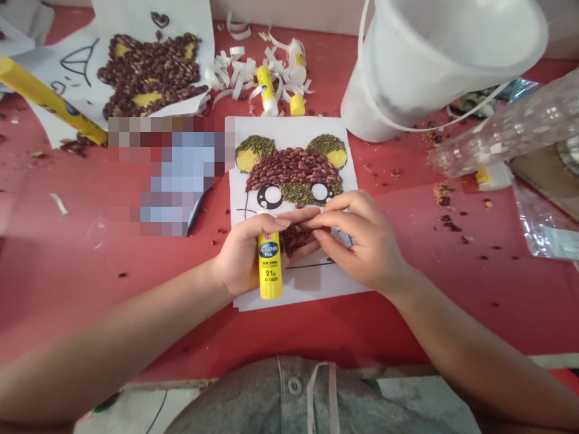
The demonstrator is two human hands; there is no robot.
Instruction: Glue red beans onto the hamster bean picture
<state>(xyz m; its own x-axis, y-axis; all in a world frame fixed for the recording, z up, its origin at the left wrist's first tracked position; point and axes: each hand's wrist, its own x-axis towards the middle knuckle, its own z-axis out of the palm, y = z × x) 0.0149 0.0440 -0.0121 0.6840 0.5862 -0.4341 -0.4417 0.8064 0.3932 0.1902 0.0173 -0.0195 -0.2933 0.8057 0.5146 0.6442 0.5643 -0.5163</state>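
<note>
My left hand closes firmly around a yellow PVA glue stick, while my right hand pinches at red beans, hold unclear, on a round-eared animal bean mosaic, on white paper atop a red table.

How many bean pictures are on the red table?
2. One bean picture lies under the left hand and right hand; another bean picture lies at the top left. A blurred patch may hide more.
</note>
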